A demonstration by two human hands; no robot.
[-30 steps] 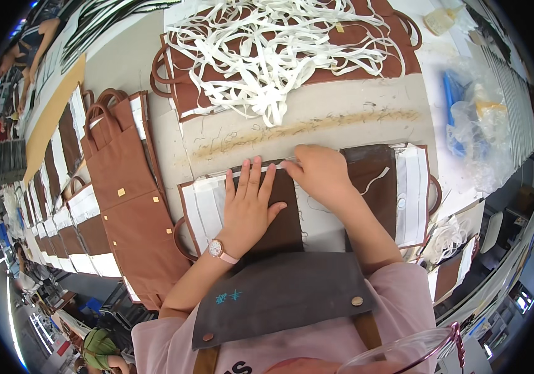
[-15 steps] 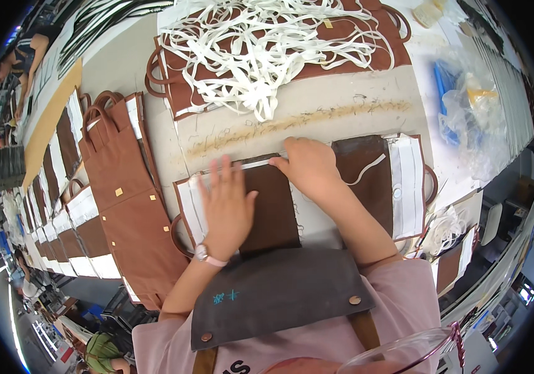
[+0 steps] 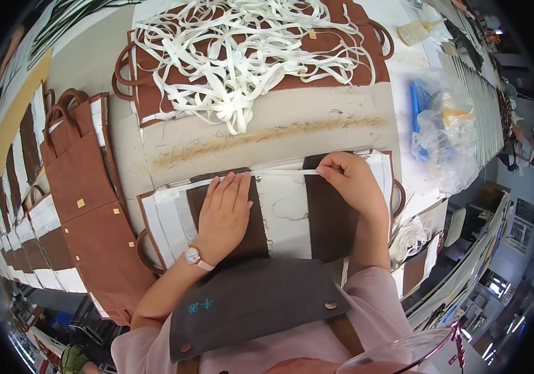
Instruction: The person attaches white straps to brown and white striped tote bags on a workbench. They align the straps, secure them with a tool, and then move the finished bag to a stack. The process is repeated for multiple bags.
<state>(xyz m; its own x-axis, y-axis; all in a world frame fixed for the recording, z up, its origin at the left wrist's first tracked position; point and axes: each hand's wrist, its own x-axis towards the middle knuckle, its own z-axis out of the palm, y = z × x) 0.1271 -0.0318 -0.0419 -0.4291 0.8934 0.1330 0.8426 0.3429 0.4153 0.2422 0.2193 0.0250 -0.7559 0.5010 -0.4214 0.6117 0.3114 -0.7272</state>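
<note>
Fingers of the left hand (image 3: 226,209) press flat on a brown-and-white bag panel (image 3: 279,215) lying on the desk (image 3: 92,59), grip released. The right hand (image 3: 351,181) pinches a white strip (image 3: 279,173) stretched along the panel's top edge. A tangle of white strips (image 3: 248,47) lies beyond.

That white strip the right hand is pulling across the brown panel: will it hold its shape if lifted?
Probably not. The white strip looks thin and flat, taut only between the right hand and the left hand. The loose strips heaped beyond curl and tangle, so it is likely floppy and light.
</note>
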